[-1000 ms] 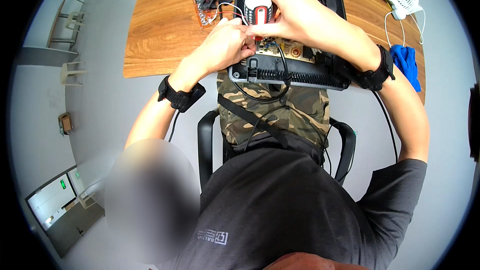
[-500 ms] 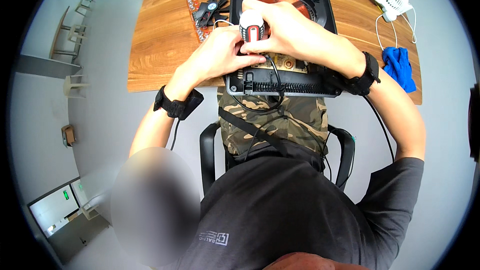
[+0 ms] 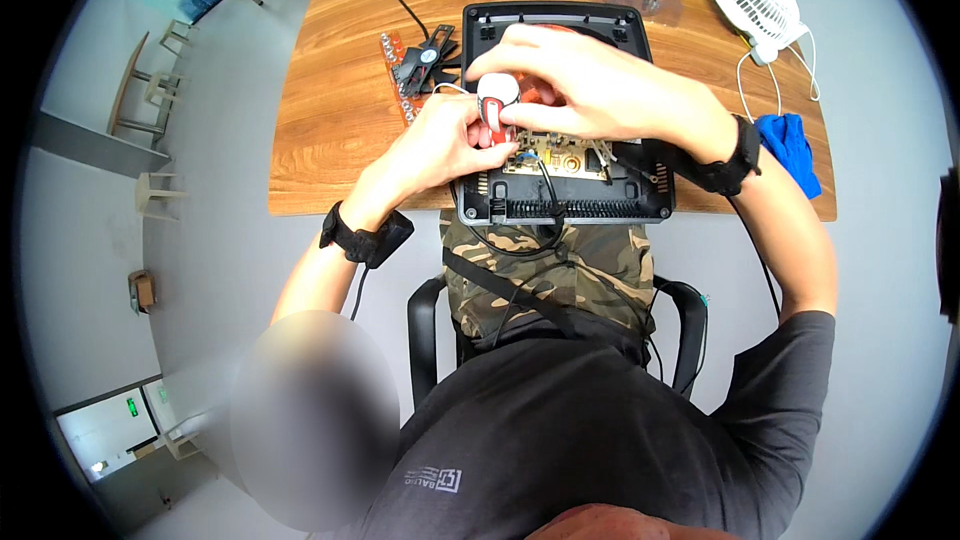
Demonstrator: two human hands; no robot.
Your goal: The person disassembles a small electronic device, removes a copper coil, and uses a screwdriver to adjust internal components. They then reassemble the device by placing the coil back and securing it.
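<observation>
- Your right hand (image 3: 585, 100) grasps the screwdriver (image 3: 496, 92) by its white-capped, red-and-black handle, thumb along the near side and fingers arched over the far side, likely to keep it upright and let you turn it.
- Your left hand (image 3: 445, 145) is curled at the tool's lower end, thumb toward the circuit board (image 3: 572, 164), probably to guide the tip; you hide that spot, so I cannot tell whether those fingers pinch anything.
- The screwdriver stands over the left part of the open black housing (image 3: 650, 202), its tip out of sight.
- The housing lies at the counter's near edge, right before your lap, which seems to let you work from straight above; your right hand partly covers its copper-coloured coil (image 3: 540, 90).
- A black cable (image 3: 549, 186) runs across the housing's near side.
- Left of the housing, the black fan (image 3: 430, 62) lies beside an orange strip (image 3: 391, 48), perhaps set aside for room.
- Across the counter (image 3: 330, 140), to the right, sit a white fan (image 3: 757, 2) and a blue cloth (image 3: 790, 157), clear of your forearms.
</observation>
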